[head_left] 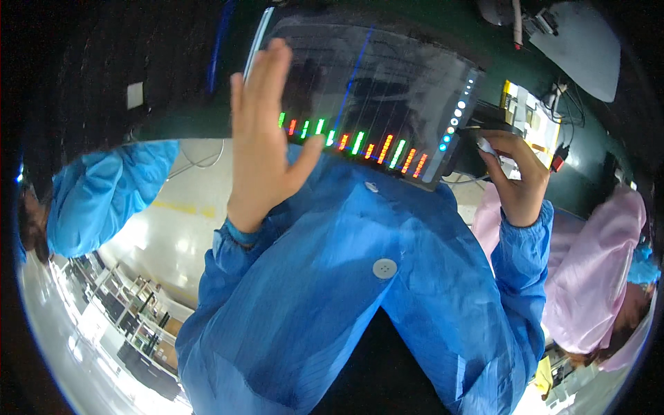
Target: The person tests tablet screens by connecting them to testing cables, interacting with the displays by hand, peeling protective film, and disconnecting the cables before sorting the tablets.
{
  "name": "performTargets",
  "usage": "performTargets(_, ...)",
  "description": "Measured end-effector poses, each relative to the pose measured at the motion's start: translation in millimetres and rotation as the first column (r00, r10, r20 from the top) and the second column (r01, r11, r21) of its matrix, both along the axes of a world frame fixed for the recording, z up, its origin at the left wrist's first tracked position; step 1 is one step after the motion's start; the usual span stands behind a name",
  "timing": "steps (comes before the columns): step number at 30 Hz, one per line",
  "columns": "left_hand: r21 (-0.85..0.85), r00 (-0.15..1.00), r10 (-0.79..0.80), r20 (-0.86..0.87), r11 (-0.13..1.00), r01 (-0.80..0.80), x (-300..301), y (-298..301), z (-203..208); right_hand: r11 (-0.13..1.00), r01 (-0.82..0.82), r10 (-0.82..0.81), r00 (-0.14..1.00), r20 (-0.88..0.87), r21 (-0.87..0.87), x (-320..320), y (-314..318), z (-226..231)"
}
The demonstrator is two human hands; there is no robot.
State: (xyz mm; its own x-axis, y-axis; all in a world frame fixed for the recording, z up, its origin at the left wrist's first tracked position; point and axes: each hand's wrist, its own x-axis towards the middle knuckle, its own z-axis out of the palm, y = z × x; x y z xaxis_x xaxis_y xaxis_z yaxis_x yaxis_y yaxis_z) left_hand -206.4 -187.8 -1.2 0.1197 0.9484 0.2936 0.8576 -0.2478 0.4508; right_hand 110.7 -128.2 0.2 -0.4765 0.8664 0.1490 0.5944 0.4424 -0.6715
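Observation:
A dark flat screen [387, 90] lies in front of me, with green and orange-red bars in a row along its near side, a thin blue line across it and a strip of round icons at its right. Over its left part my left hand [263, 138] is raised, fingers stretched out and thumb apart, holding nothing; whether it touches the glass I cannot tell. Just past the screen's right edge, my right hand [519, 173] has thumb and fingers pinched together on a small white piece [486, 146]. What kind of thing that is does not show.
On the green bench top at the right lie a yellow-and-white item [532, 117], black cables [568, 104] and a grey-white sheet [581, 48]. A person in a blue sleeve [104, 194] sits at the left, another in pink [595, 270] at the right.

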Motion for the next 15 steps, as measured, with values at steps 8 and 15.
performTargets(8, 0.058, 0.995, 0.066, -0.073, 0.996, -0.062, -47, 19, 7, 0.971, 0.236, -0.237, 0.97, -0.047, -0.035, -15, -17, 1)
performTargets(15, -0.033, 0.98, 0.071, 0.184, 0.997, -0.066, -59, 46, -7, 0.98, 0.197, -0.197, 0.98, 0.024, -0.004, -11, -20, -4)
